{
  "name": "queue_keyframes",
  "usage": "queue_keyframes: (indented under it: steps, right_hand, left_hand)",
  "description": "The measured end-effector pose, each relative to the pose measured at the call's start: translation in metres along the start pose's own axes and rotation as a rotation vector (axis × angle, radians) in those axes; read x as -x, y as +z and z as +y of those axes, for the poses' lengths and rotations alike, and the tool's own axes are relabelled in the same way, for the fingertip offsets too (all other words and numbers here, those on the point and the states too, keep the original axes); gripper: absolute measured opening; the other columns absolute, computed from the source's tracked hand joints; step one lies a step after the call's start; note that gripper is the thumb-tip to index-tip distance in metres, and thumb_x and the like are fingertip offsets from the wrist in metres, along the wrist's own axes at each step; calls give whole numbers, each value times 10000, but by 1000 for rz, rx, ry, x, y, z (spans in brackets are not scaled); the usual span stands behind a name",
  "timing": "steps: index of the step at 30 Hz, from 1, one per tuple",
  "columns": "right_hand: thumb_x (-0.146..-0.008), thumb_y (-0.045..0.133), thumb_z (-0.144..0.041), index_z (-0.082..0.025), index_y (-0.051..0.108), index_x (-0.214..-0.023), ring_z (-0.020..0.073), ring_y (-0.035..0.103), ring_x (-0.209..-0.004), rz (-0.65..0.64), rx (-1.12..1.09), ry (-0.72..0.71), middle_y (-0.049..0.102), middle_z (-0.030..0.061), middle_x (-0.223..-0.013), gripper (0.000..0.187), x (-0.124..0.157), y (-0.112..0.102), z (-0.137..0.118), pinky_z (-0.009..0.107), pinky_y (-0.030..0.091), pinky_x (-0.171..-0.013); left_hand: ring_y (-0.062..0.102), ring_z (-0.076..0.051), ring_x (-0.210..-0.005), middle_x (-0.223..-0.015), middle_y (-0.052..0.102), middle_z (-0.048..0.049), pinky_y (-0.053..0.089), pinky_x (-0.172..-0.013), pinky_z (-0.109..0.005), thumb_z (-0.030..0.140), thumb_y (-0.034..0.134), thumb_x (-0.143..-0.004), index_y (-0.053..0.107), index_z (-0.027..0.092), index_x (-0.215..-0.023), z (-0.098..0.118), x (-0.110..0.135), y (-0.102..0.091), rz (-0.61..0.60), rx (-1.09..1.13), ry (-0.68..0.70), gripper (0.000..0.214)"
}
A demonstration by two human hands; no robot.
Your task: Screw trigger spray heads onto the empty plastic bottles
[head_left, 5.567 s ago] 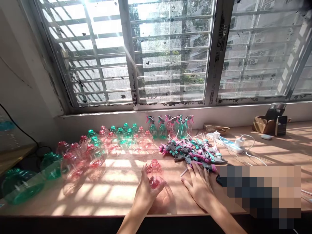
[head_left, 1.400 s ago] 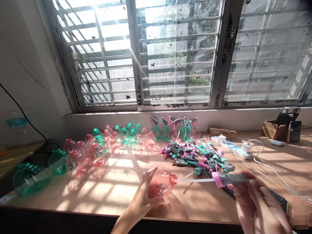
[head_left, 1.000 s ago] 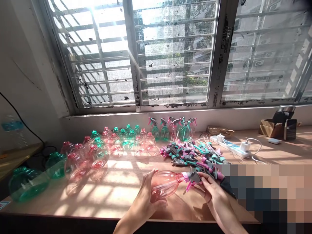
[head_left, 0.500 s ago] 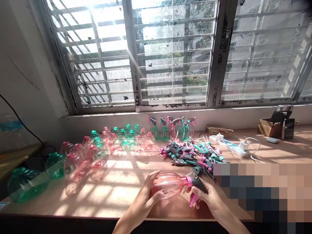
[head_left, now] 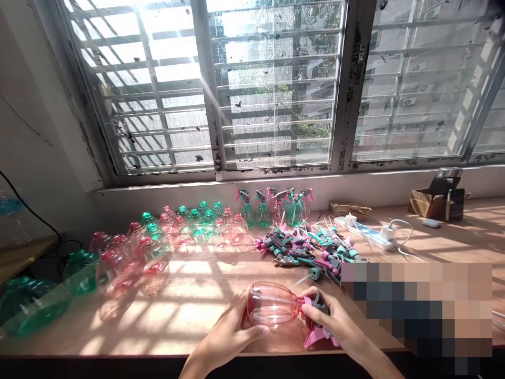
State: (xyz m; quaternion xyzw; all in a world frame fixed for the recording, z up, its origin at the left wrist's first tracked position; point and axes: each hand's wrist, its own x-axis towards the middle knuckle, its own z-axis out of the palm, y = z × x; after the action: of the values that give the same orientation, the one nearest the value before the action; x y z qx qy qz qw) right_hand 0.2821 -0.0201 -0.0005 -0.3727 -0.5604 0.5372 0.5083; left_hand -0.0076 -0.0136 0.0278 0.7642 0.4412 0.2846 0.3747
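Note:
A clear pink spray bottle (head_left: 273,304) lies sideways between my hands above the front of the table. Around its base end, my left hand (head_left: 232,329) is closed, thumb underneath and fingers behind. The dark grey and pink trigger spray head (head_left: 317,338) sits at the bottle's neck. My right hand (head_left: 335,321) grips that spray head, with the thumb on its pink collar and the pink trigger hanging below. Just behind lies a pile of loose spray heads (head_left: 303,247) in pink, teal and grey, some with white tubes.
Several headless pink bottles (head_left: 153,263) and green bottles (head_left: 33,310) stand at the left. Bottles with spray heads (head_left: 263,210) stand by the wall. A white power strip (head_left: 365,233) with plugs and a cardboard box (head_left: 428,202) are at the right. A blurred patch covers the lower right.
The spray head has turned, so its trigger now points more downward and toward me. My right thumb has moved onto the pink collar. The view has shifted slightly to the right.

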Motion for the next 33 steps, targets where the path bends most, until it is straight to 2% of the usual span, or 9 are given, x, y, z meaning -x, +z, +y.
queue_keyframes:
  steps: [8,14,17,19,22,25,28,30,33]
  right_hand:
    - [-801,763,-567,-216,588,-947,200,658,-582,-45,20,28,678,-22,-609,419,-1,2,4,299,462,-594]
    - [-783,803,-543,-204,582,-949,181,642,-587,-44,-7,40,666,-22,-664,437,-2,0,6,298,463,-607]
    - [-805,800,-520,-193,583,-971,167,628,-603,-81,-9,45,665,-22,-677,426,-2,-2,5,290,455,-616]
    - [-807,797,-524,-195,584,-967,169,630,-613,-90,-5,40,664,-23,-683,423,-1,-3,4,291,462,-616]
    - [-794,798,-543,-206,593,-965,178,635,-621,-56,-16,29,671,-18,-705,430,0,-4,1,296,477,-609]
    - [-786,805,-538,-207,623,-946,170,617,-627,-33,-13,12,661,-17,-724,410,0,-3,3,285,463,-590]
    - [-776,815,-535,-197,625,-945,154,580,-588,-39,-35,15,634,-28,-688,423,-2,-3,9,281,432,-566]
    - [-764,829,-527,-190,609,-939,145,571,-552,-58,-69,27,627,-36,-661,439,-3,-3,13,284,419,-560]
    - [-761,838,-508,-185,595,-912,142,582,-535,-88,-89,24,635,-35,-647,433,-3,-3,14,283,421,-563]
  left_hand:
    - [327,-312,-1507,-1636,377,-62,301,-1222,-452,306,650,-930,13,375,-1613,-4,2,1,-17,92,47,936]
    - [255,-324,-1534,-1654,342,-88,169,-1270,-471,442,730,-867,197,301,-1614,-16,-2,2,-2,174,-18,929]
    - [301,-336,-1513,-1651,347,-100,202,-1264,-465,480,742,-853,284,268,-1596,-14,-2,2,0,237,-37,898]
    - [349,-339,-1486,-1631,384,-106,239,-1250,-471,468,752,-853,276,274,-1598,-10,-2,1,-18,237,-13,905]
    - [379,-324,-1470,-1612,414,-82,257,-1236,-478,397,716,-899,148,341,-1615,-4,0,0,-49,238,34,916]
    - [290,-301,-1519,-1652,344,-30,212,-1253,-465,327,646,-947,102,408,-1607,-5,1,1,-71,251,72,859]
    - [288,-311,-1519,-1670,310,-38,220,-1252,-464,314,692,-912,76,394,-1611,-8,0,2,-75,301,79,935]
    - [316,-332,-1502,-1660,333,-58,219,-1253,-475,300,763,-851,130,357,-1615,-8,0,3,-58,301,42,993]
    - [349,-354,-1480,-1630,395,-73,230,-1251,-489,329,782,-839,287,317,-1590,-4,0,2,-39,261,-10,900]
